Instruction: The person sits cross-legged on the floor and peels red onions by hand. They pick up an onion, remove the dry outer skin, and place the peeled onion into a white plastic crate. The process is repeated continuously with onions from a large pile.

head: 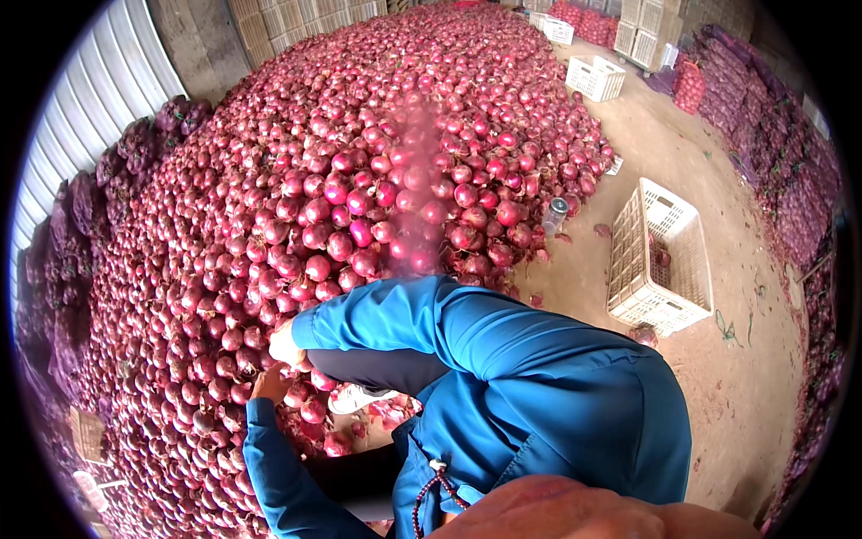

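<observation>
A large pile of red onions (316, 236) spreads in front of me and to both sides. My right hand (286, 345) reaches from a blue sleeve down to the pile's near part, its fingers pointing down among the onions. Just below it in the picture, my left hand (271, 384) is close to or touching the right one, with onions around both. Whether either hand grips an onion cannot be made out, as the fingers are mostly hidden. Loose onions (313, 409) and dry skins lie near my white shoe (357, 397).
A white plastic crate (680, 296) holding a few onions lies on the floor at the right. A clear jar (555, 215) stands at the pile's edge. Farther back are another crate (596, 77) and filled mesh sacks (761, 121); purple sacks (71, 263) line the left.
</observation>
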A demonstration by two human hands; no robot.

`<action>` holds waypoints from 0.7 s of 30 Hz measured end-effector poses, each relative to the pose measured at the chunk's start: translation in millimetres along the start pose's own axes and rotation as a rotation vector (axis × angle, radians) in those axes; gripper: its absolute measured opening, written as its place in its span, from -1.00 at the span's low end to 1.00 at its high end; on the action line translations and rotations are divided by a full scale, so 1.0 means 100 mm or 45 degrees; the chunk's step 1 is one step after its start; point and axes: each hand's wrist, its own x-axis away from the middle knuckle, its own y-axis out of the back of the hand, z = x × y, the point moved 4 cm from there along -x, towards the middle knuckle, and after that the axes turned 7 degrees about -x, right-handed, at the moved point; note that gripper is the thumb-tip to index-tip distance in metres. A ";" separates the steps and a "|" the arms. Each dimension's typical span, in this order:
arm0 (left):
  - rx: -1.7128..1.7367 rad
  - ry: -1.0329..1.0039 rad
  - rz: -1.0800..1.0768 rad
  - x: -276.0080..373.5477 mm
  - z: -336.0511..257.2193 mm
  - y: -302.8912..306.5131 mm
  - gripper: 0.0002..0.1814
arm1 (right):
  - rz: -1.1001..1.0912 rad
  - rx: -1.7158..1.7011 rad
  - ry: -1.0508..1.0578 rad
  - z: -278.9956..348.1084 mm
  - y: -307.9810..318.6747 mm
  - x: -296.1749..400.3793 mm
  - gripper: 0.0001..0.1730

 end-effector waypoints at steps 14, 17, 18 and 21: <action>0.081 0.022 -0.020 0.00 0.32 -0.18 -0.49 | -0.004 0.045 0.171 0.06 -0.15 -0.22 -0.77; 0.081 0.024 -0.048 0.06 0.41 -0.17 -0.54 | -0.008 0.029 0.178 0.18 -0.05 -0.16 -0.77; 0.056 0.020 -0.066 0.03 0.40 -0.18 -0.56 | -0.034 0.028 0.177 0.18 -0.07 -0.19 -0.77; -0.020 0.046 -0.061 0.01 0.40 -0.18 -0.63 | 0.000 -0.010 0.133 0.23 -0.02 -0.14 -0.77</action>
